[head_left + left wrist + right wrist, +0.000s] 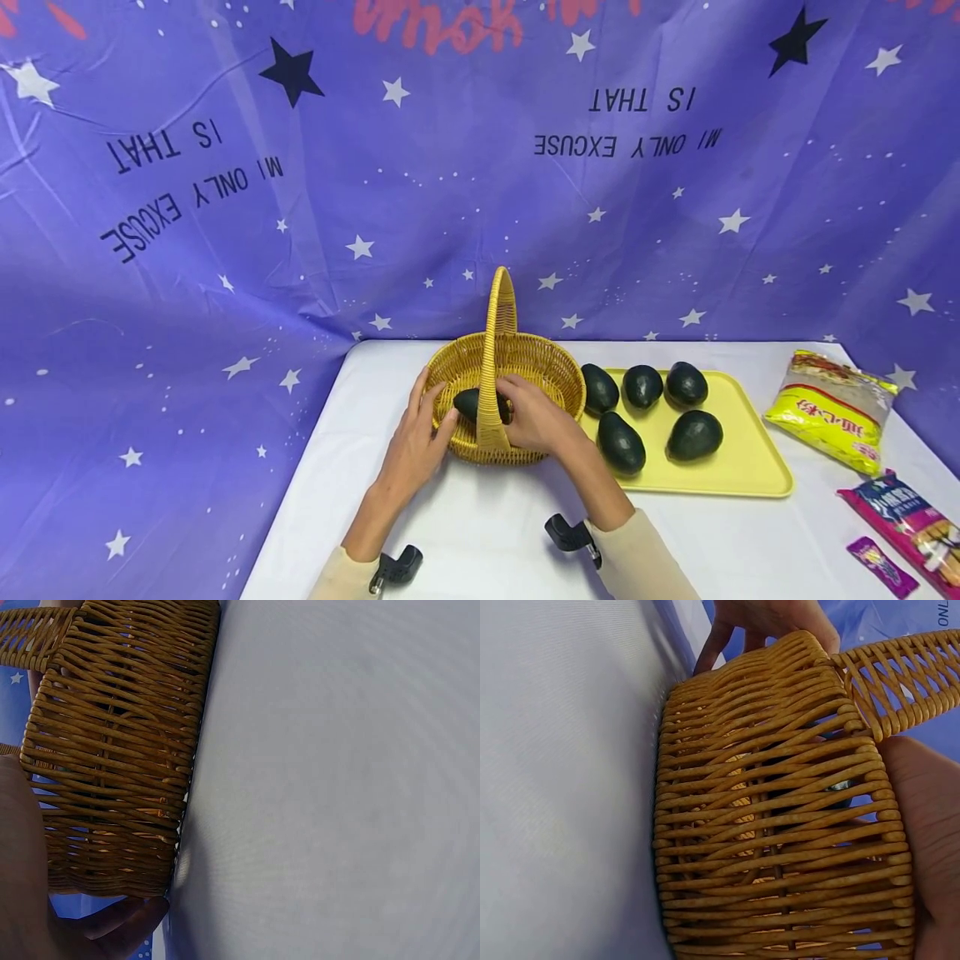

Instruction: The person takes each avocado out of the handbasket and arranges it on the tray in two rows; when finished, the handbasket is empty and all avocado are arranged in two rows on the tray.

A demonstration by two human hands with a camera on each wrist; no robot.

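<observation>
A golden wicker basket with a tall arched handle stands on the white table. At its left side my left hand grips the rim, the thumb over the edge and the fingers along the outer wall. My right hand reaches over the near right rim and holds a dark green avocado inside the basket, under the handle. The handle and the fingers hide part of that avocado. Through the wicker in the right wrist view, a dark patch of the avocado shows.
To the right of the basket lies a yellow tray bearing several avocados. Farther right are a yellow food bag, a pink and blue snack packet and a small purple packet. A purple star-printed cloth hangs behind the table.
</observation>
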